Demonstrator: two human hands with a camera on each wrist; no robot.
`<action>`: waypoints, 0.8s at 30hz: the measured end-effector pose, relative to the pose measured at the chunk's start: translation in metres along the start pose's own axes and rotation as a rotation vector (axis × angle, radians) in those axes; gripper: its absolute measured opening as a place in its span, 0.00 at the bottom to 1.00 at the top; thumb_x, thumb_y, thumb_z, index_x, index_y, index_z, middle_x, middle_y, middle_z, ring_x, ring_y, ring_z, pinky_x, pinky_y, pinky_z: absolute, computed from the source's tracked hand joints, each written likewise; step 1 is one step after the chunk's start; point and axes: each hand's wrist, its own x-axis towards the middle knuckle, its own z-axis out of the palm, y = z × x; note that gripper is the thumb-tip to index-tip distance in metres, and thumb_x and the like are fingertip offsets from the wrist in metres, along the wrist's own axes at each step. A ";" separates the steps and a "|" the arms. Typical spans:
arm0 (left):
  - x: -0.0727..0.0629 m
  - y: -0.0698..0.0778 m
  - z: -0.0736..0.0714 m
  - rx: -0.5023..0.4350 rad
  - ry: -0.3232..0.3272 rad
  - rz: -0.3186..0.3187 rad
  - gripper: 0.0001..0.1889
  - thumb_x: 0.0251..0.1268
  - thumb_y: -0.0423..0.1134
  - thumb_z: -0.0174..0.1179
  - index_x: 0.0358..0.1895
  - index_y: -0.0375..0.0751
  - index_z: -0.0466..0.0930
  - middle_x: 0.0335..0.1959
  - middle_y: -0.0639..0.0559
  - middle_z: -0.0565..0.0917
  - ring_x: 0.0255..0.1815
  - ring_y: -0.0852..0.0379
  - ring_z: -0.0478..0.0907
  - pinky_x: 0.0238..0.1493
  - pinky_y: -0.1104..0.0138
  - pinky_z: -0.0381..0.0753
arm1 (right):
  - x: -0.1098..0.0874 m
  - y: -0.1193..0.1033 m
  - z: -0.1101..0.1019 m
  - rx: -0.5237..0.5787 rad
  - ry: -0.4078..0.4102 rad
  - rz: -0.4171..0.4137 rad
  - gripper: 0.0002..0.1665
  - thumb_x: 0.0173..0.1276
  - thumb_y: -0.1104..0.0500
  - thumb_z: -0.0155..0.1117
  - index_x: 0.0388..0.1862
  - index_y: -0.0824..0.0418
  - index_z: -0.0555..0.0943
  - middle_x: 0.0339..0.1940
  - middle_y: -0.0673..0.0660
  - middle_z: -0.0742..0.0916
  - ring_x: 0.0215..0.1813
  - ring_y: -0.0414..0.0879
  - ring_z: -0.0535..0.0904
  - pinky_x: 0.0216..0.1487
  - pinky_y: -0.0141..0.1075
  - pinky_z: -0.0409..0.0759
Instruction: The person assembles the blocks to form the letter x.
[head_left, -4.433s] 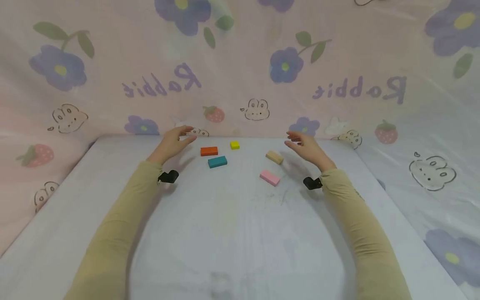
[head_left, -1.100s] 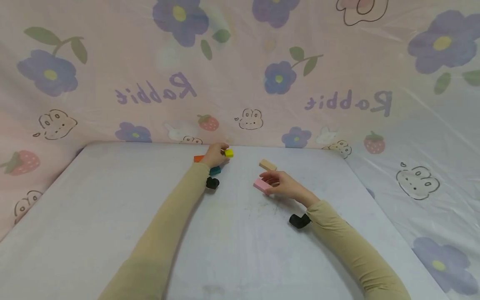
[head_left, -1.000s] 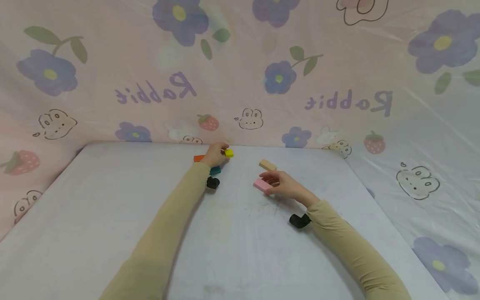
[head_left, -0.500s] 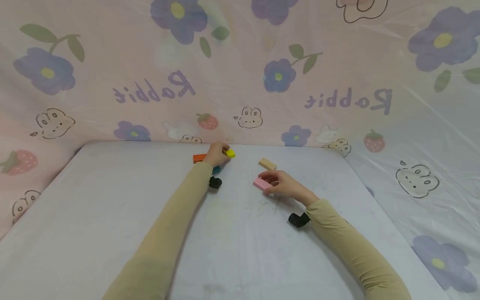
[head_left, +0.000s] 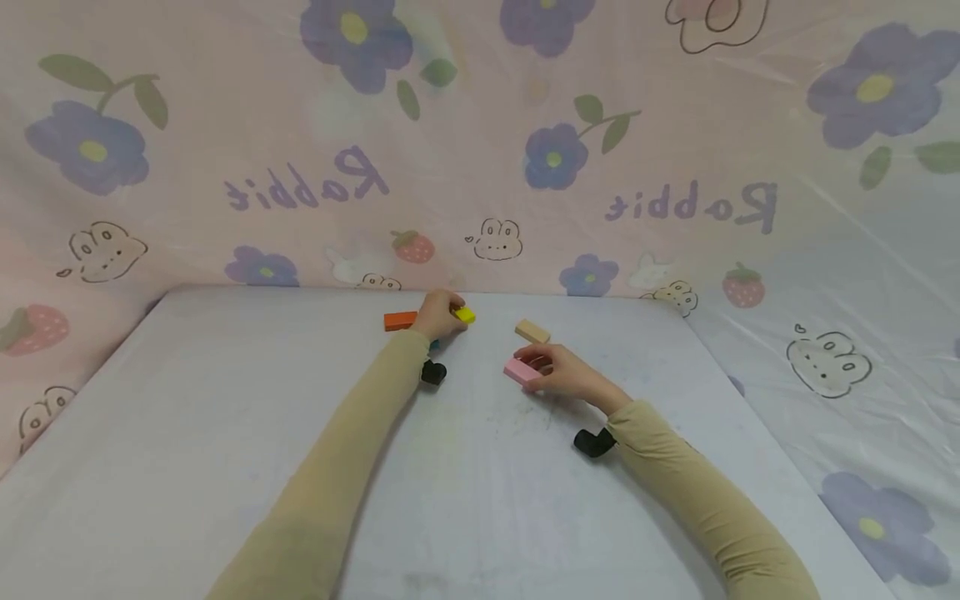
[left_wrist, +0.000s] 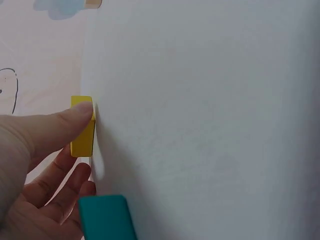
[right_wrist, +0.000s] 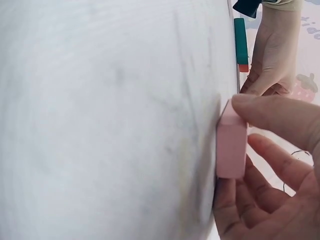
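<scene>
Toward the left are a yellow block [head_left: 467, 316], an orange-red block [head_left: 400, 321] and a teal block [left_wrist: 107, 217]; toward the right, a tan block [head_left: 532, 331] and a pink block [head_left: 521, 372]. The table [head_left: 480, 508] is white with grey smudges. The far cloth [head_left: 465, 167] is pale pink, printed with purple flowers [head_left: 553, 158], red strawberries [head_left: 414, 247] and black-outlined rabbits [head_left: 498, 240]. Both sleeves [head_left: 341, 450] are khaki.

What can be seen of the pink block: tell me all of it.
The pink block is a plain, flat-faced oblong with a matt look, perhaps painted wood. In the head view it slants, its left end farther away. The right hand grips its right end between thumb and fingers. It is on the near side of the tan block, apart from it. Whether it touches the white table is unclear.
</scene>
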 end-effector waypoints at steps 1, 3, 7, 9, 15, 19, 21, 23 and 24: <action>0.000 0.000 0.000 0.001 0.003 0.003 0.23 0.55 0.29 0.68 0.56 0.32 0.76 0.51 0.42 0.77 0.50 0.49 0.72 0.57 0.61 0.72 | 0.000 0.001 0.000 -0.005 0.002 -0.001 0.33 0.57 0.67 0.71 0.62 0.69 0.73 0.56 0.65 0.79 0.55 0.58 0.75 0.58 0.52 0.72; 0.001 -0.002 0.001 0.002 0.011 0.008 0.22 0.55 0.29 0.68 0.55 0.32 0.77 0.51 0.42 0.77 0.50 0.49 0.72 0.57 0.61 0.72 | 0.001 0.000 0.000 -0.018 0.004 0.000 0.32 0.57 0.65 0.72 0.61 0.67 0.73 0.55 0.63 0.79 0.54 0.56 0.75 0.57 0.50 0.73; 0.001 -0.004 0.001 0.001 0.013 0.023 0.22 0.56 0.28 0.67 0.55 0.32 0.77 0.50 0.42 0.78 0.49 0.49 0.73 0.56 0.62 0.73 | 0.001 -0.002 0.001 -0.041 0.010 -0.007 0.32 0.57 0.64 0.73 0.61 0.66 0.75 0.54 0.61 0.80 0.53 0.54 0.76 0.56 0.48 0.74; 0.000 -0.003 -0.001 -0.008 0.006 0.031 0.22 0.56 0.27 0.67 0.56 0.32 0.78 0.50 0.42 0.78 0.49 0.49 0.73 0.55 0.62 0.74 | -0.001 -0.007 0.001 -0.049 0.013 -0.014 0.31 0.57 0.65 0.72 0.60 0.67 0.74 0.53 0.63 0.80 0.53 0.55 0.76 0.56 0.49 0.74; -0.010 0.003 -0.009 -0.037 -0.024 0.054 0.22 0.56 0.27 0.66 0.56 0.33 0.78 0.50 0.44 0.78 0.48 0.50 0.72 0.53 0.64 0.74 | -0.002 -0.013 0.001 -0.058 0.017 0.014 0.31 0.57 0.67 0.71 0.60 0.66 0.75 0.53 0.63 0.80 0.53 0.55 0.76 0.55 0.48 0.74; -0.014 0.004 -0.011 -0.035 -0.047 0.092 0.22 0.55 0.26 0.67 0.56 0.34 0.79 0.49 0.45 0.79 0.46 0.50 0.72 0.52 0.64 0.74 | 0.002 -0.002 0.002 -0.081 0.025 0.031 0.30 0.56 0.65 0.73 0.60 0.62 0.76 0.51 0.59 0.81 0.50 0.51 0.77 0.53 0.43 0.75; -0.015 0.005 -0.011 -0.037 -0.067 0.116 0.22 0.55 0.26 0.67 0.56 0.34 0.79 0.50 0.45 0.79 0.46 0.50 0.72 0.52 0.64 0.74 | 0.001 -0.002 0.002 -0.089 0.027 0.032 0.30 0.57 0.65 0.72 0.59 0.63 0.76 0.51 0.59 0.81 0.50 0.51 0.77 0.52 0.43 0.76; -0.017 0.007 -0.012 -0.035 -0.087 0.135 0.22 0.55 0.25 0.67 0.55 0.35 0.79 0.50 0.46 0.79 0.47 0.51 0.72 0.53 0.64 0.74 | 0.000 -0.003 0.002 -0.098 0.034 0.038 0.30 0.57 0.65 0.72 0.59 0.63 0.76 0.51 0.59 0.81 0.49 0.51 0.76 0.52 0.43 0.76; -0.018 0.008 -0.012 -0.037 -0.099 0.146 0.22 0.55 0.25 0.66 0.55 0.35 0.80 0.50 0.46 0.79 0.47 0.50 0.72 0.53 0.64 0.74 | -0.001 -0.004 0.003 -0.100 0.038 0.042 0.30 0.57 0.65 0.72 0.59 0.63 0.76 0.50 0.59 0.81 0.49 0.51 0.76 0.52 0.43 0.76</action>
